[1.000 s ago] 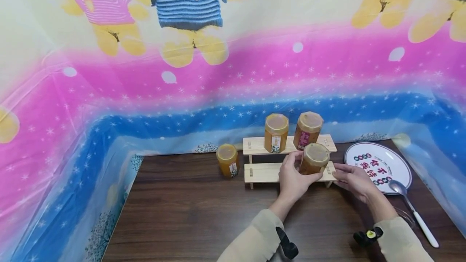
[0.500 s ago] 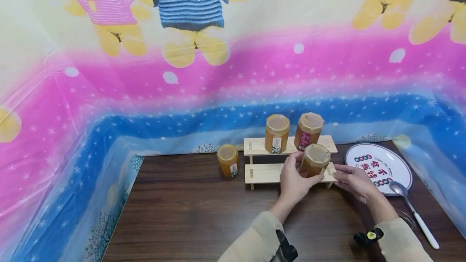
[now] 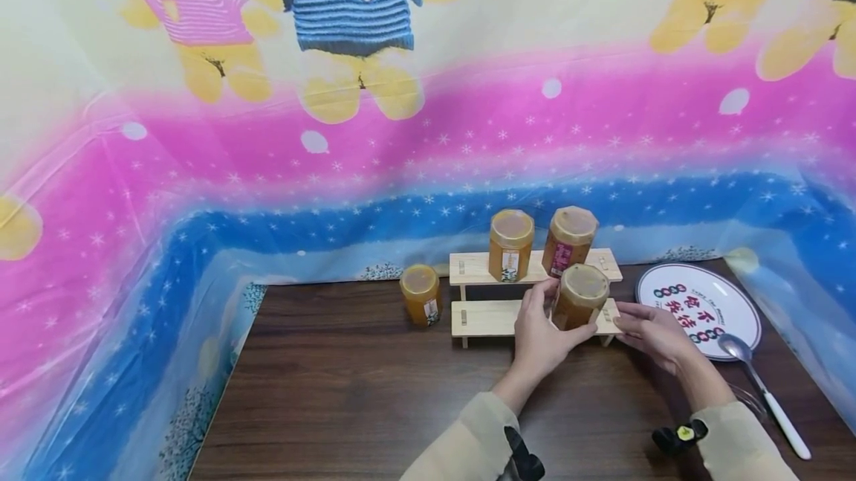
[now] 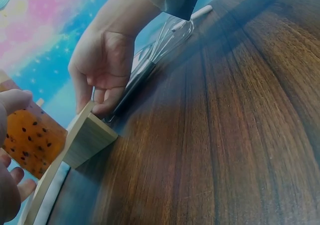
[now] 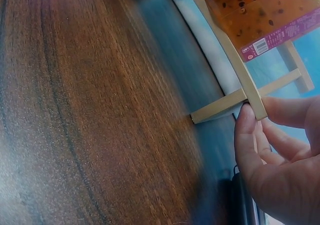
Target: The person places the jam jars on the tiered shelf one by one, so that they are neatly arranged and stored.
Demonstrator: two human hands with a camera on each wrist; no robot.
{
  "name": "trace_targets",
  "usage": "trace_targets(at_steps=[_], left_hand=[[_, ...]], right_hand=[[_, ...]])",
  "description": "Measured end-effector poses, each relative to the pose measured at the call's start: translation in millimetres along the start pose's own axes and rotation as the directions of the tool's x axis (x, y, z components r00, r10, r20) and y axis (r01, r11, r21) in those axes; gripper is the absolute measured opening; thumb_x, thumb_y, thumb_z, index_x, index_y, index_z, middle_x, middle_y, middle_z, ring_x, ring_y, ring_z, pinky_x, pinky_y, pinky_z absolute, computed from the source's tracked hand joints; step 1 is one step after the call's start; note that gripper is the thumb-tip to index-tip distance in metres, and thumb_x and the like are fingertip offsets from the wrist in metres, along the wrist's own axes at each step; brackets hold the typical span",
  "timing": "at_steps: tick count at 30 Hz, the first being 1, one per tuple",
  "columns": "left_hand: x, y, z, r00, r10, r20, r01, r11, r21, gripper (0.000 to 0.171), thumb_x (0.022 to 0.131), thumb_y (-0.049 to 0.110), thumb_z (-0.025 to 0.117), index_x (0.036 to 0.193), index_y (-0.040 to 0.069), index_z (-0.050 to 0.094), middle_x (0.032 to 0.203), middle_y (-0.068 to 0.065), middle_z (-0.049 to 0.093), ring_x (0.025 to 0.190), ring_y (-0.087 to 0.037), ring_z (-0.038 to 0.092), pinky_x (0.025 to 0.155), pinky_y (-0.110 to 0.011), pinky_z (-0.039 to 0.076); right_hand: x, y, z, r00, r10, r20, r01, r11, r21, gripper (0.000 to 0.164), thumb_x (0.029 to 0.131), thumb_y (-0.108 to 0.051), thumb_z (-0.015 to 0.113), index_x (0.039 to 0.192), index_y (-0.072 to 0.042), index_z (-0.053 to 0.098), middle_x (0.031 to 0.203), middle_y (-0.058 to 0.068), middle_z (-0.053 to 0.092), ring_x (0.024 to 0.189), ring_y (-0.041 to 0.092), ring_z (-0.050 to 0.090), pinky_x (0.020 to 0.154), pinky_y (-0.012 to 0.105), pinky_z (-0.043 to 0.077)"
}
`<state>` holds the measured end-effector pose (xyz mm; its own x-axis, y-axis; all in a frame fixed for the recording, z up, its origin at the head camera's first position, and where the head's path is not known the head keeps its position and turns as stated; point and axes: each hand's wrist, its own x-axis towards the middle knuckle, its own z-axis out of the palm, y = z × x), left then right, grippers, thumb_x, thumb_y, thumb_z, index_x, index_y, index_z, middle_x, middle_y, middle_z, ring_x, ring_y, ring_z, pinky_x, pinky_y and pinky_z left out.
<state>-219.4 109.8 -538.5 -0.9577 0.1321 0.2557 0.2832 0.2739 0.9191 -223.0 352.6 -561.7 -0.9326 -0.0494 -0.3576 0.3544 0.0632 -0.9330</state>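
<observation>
My left hand [image 3: 540, 332] holds a lidded glass jar [image 3: 583, 289] at the right part of the lower tier of a two-tier wooden rack [image 3: 487, 317]. Dark seeds in orange contents and a purple label show on that jar [image 5: 260, 20] in the right wrist view. The right hand [image 3: 654, 334] pinches the right end of the lower shelf; thumb and fingers meet its edge [image 5: 256, 102]. Two more jars, one with a white label [image 3: 511, 247] and one with a purple label [image 3: 568, 243], stand upright on the upper tier.
Left of the rack an amber jar [image 3: 420, 295] stands on the dark wooden table [image 3: 334, 392]. To the right lies a white plate [image 3: 722, 295] with a spoon [image 3: 769, 392] leaning on its rim. A whisk [image 4: 167, 42] lies beside the right hand. A printed cloth [image 3: 401, 161] hangs behind.
</observation>
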Motion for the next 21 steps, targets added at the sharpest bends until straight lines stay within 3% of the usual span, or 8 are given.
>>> trace_targets(at_steps=[11,16,21], left_hand=[[-3.2,-0.4,-10.7,0.999,0.033,-0.016,-0.034,0.999,-0.017,0.081,0.074,0.036,0.096,0.143,0.026,0.054,0.135,0.005,0.055,0.125,-0.013,0.055,0.104,-0.035,0.05],[-4.6,-2.1,-20.8,0.997,0.064,-0.032,-0.064,0.998,-0.024,0.082,0.073,0.033,0.098,0.142,0.023,0.055,0.133,0.002,0.056,0.123,-0.017,0.057,0.1,-0.034,0.053],[-7.7,-0.4,-34.9,0.998,0.055,-0.031,-0.056,0.997,-0.053,0.084,0.073,0.03,0.097,0.144,0.018,0.055,0.135,0.006,0.055,0.124,-0.017,0.057,0.102,-0.032,0.052]], right_hand=[[1.6,1.9,-1.7,1.0,-0.013,-0.003,0.013,1.0,0.008,0.069,0.106,-0.013,0.062,0.158,0.012,0.024,0.133,0.009,0.062,0.102,0.006,0.068,0.094,0.03,0.057],[2.3,3.8,-1.2,1.0,-0.014,-0.004,0.014,1.0,0.002,0.069,0.106,-0.013,0.062,0.158,0.012,0.024,0.139,0.014,0.057,0.103,0.005,0.068,0.094,0.029,0.056],[1.5,3.4,-0.8,1.0,-0.019,0.001,0.019,1.0,-0.005,0.07,0.106,-0.014,0.061,0.158,0.012,0.023,0.14,0.015,0.057,0.103,0.004,0.067,0.094,0.029,0.056]])
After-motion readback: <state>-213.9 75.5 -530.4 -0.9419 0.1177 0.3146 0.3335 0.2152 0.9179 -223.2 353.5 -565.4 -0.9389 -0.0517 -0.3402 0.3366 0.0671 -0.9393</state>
